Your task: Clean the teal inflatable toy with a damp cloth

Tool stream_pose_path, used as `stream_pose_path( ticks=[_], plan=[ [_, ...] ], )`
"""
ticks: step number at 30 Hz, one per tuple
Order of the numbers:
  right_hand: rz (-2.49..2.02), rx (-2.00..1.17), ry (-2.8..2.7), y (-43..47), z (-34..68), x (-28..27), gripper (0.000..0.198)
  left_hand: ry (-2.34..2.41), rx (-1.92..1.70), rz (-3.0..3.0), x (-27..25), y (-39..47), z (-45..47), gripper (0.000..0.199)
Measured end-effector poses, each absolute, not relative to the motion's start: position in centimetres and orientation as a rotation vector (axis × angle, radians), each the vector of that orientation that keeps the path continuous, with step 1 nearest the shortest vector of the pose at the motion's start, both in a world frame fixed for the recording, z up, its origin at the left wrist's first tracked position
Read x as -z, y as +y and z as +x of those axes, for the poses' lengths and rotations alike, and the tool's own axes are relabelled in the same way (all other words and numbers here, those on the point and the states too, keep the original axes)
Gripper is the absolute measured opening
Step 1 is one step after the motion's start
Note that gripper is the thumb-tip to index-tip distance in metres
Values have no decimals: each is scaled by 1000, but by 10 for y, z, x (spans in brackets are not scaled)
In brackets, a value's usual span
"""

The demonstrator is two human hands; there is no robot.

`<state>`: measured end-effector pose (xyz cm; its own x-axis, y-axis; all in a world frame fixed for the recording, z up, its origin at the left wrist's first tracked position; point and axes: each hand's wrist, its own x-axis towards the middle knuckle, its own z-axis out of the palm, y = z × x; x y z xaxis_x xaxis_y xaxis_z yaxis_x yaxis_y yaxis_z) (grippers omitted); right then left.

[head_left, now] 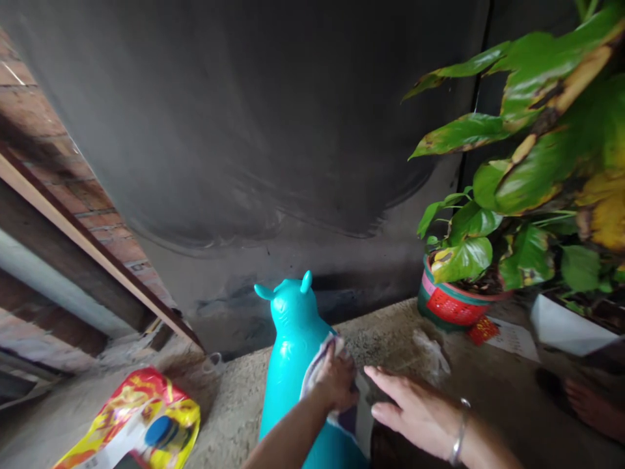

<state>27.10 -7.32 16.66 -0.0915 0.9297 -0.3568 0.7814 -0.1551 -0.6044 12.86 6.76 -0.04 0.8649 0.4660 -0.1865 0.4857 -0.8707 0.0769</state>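
Note:
A teal inflatable animal toy [290, 345] with two ears stands on the concrete floor, its head toward the dark wall. My left hand [338, 378] presses a white and purple cloth [317, 368] against the toy's right side, fingers closed over it. Part of the cloth hangs down below the hand. Just to the right hovers my right hand [415, 407], with a silver bangle on the wrist. Its fingers are stretched out and hold nothing. The toy's lower body is partly covered by my left forearm and cut off by the frame's bottom edge.
A red and yellow plastic bag [146, 391] with a blue-capped bottle [161, 431] lies at lower left. Potted plants stand at right, one in a red and green pot [454, 303], another in a white planter [569, 326]. Someone's foot [593, 404] shows at the right edge.

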Motion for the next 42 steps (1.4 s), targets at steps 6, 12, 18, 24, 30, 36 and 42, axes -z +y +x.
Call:
stream_pose_path(
  ticks=[6, 12, 18, 24, 30, 36, 42],
  plan=[
    [-1977, -1067, -1860, -77, 281, -163, 64, 984, 85, 2883, -23, 93, 102, 52],
    [-1994, -1021, -1927, -80, 271, -172, 64, 1057, 66, 2789, 9, 19, 19, 59],
    [-1963, -987, -1976, -73, 257, -169, 63, 1114, -46, 2749, -3, 34, 13, 55],
    [-2013, -1007, -1957, -65, 254, -165, 62, 1380, -35, 2595, -16, 58, 42, 54],
    [-1964, -969, -2022, -65, 249, -168, 62, 1308, -131, 2676, 40, 9, -6, 65],
    [-1923, -1012, -2052, -65, 248, -170, 64, 1363, -224, 2687, 42, 13, -14, 60],
    [-1960, -1057, -1984, -64, 257, -169, 63, 1604, -168, 2369, 7, 63, 22, 56]
  ],
)
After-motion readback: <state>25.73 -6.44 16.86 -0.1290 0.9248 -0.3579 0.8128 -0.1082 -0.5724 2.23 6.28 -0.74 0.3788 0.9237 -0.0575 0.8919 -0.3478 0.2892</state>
